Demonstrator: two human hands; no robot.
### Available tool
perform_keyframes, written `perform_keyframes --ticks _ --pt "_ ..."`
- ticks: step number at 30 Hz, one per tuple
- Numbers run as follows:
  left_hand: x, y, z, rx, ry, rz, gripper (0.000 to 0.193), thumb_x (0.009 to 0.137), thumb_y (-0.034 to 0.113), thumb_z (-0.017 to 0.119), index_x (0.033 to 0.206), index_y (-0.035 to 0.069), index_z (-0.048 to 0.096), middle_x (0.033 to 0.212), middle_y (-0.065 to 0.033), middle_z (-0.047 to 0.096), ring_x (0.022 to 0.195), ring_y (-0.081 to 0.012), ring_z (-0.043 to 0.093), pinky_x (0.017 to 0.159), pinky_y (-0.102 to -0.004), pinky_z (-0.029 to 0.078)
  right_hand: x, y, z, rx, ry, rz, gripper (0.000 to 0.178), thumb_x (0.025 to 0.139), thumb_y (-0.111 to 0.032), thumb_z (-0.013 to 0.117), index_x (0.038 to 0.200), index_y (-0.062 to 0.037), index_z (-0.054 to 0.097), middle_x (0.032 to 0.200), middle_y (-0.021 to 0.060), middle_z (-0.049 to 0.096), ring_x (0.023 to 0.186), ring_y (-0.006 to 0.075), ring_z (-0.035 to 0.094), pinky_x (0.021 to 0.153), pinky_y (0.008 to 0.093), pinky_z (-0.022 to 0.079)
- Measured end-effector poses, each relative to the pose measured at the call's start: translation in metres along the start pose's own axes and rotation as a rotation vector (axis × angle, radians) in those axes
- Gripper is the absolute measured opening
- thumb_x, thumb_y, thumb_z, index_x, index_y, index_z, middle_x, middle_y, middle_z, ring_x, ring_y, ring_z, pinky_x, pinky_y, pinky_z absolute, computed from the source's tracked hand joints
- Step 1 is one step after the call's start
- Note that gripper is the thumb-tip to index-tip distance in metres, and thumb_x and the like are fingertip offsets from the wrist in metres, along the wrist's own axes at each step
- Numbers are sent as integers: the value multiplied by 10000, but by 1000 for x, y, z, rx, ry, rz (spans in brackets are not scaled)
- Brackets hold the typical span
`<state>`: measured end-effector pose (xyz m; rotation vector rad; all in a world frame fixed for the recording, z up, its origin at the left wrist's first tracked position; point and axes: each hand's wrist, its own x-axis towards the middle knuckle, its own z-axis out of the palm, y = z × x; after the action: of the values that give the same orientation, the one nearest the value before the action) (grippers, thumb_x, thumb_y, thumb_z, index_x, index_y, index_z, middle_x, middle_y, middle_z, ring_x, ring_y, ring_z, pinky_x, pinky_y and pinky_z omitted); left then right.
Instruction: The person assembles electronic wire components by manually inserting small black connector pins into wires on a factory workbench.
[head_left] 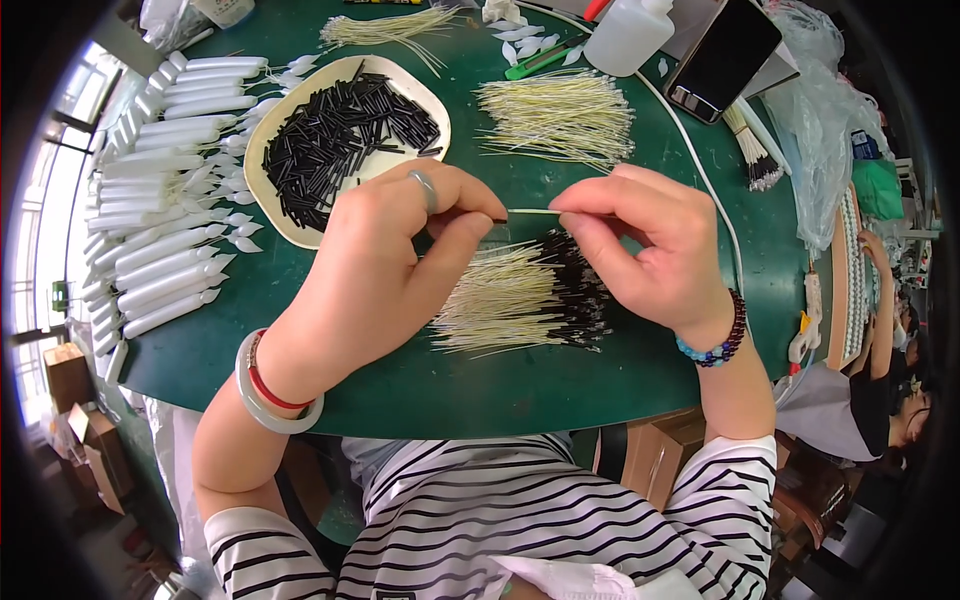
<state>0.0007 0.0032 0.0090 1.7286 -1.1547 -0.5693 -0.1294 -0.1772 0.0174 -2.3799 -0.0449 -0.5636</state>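
Note:
Between my two hands a thin pale wire (533, 211) is stretched level above the table. My left hand (385, 255) is closed in a pinch at its left end, where a bit of a short black tube (499, 221) shows at the fingertips; most of it is hidden. Thumb and forefinger of my right hand (655, 245) grip the wire's other end. Below them lies a bundle of pale wires (500, 305), with black sleeves (580, 285) at its right side. A cream bowl (257, 195) of loose black tubes (310, 150) sits beyond my left hand.
White candle-shaped pieces (170, 255) are piled at the left. More wire bundles (560, 115) lie at the far side, near a green cutter (540, 62), a white bottle (628, 40) and a phone (725, 60). A white cable (695, 150) crosses the right. Another person's arm (882, 300) shows at far right.

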Motion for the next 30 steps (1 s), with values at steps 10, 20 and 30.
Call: perform_keyframes --ticks 10,20,30 --pt "-1 -4 2 -106 -9 122 182 882 -78 493 993 -44 634 933 -66 591 838 -133 521 730 -237 410 2 -4 -5 83 -14 41 104 771 15 660 851 -33 708 627 53 577 516 118 513 474 239 391" --pt "0 -4 2 -44 8 178 187 854 -79 518 972 -26 653 915 -77 602 817 -149 528 714 -243 412 2 -6 -3 4 -25 -17 103 755 13 662 835 -43 696 620 62 568 510 163 518 465 260 394" --pt "3 -6 12 236 190 374 192 756 -87 645 930 -7 662 839 -92 648 726 -173 636 642 -256 503 1 -3 12 -3 -74 -17 145 782 -121 699 881 -27 653 760 107 635 660 262 601 605 342 488"
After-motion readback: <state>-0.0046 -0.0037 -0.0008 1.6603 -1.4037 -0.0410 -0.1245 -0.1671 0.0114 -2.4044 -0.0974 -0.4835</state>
